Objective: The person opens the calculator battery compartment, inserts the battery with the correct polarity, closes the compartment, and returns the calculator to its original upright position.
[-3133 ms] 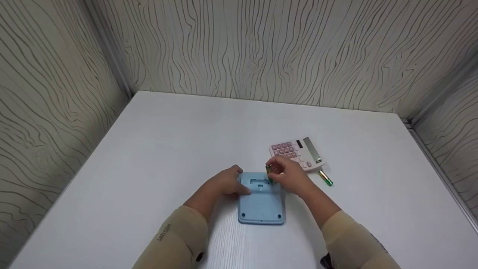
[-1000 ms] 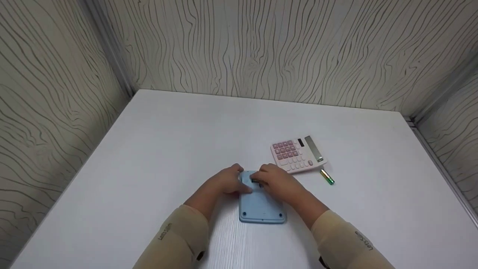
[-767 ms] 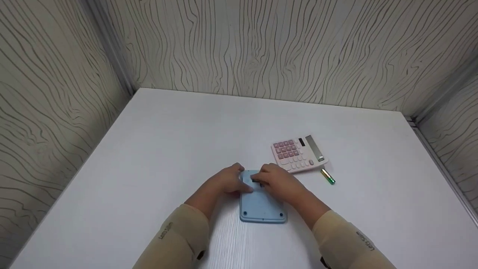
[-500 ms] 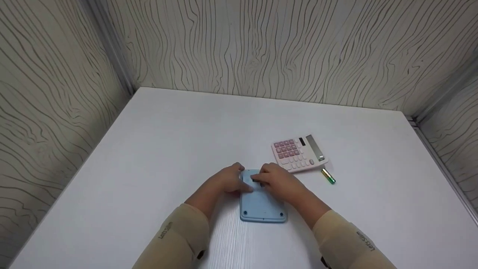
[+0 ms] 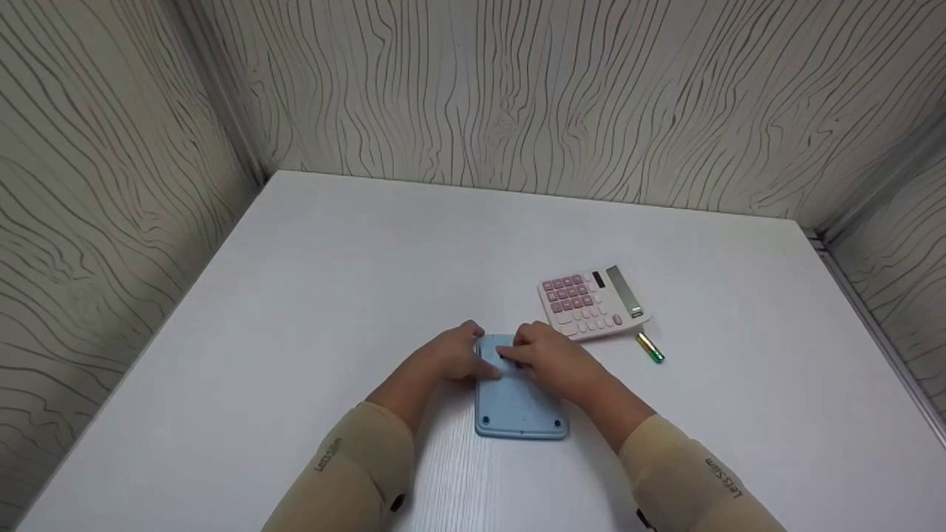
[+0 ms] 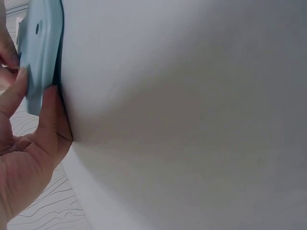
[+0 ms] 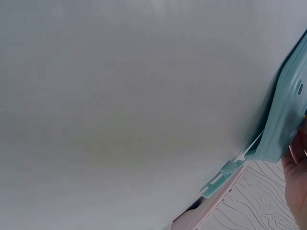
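Note:
A light blue calculator (image 5: 521, 406) lies back side up on the table, its battery compartment mostly hidden by fingers. My left hand (image 5: 452, 356) grips its left edge, thumb on the back; the left wrist view shows that hand (image 6: 33, 139) holding the blue case's edge from both sides. At the compartment, my right hand (image 5: 550, 358) has its fingertips bunched together. In the right wrist view, a small yellowish bit of a battery (image 7: 305, 116) shows beside the right hand (image 7: 297, 177); the rest of it is hidden.
A pink calculator (image 5: 591, 303) lies face up behind the right hand. Next to its lower right corner is a loose green and gold battery (image 5: 650, 347). A small blue-green battery cover (image 7: 223, 178) appears between the two calculators. Patterned wall panels (image 5: 502, 96) border the white table (image 5: 355, 258).
From above the compartment's right side, the right hand has moved left and down with the battery, which is now mostly hidden. Over the last second it hardly moves. The left hand keeps its grip.

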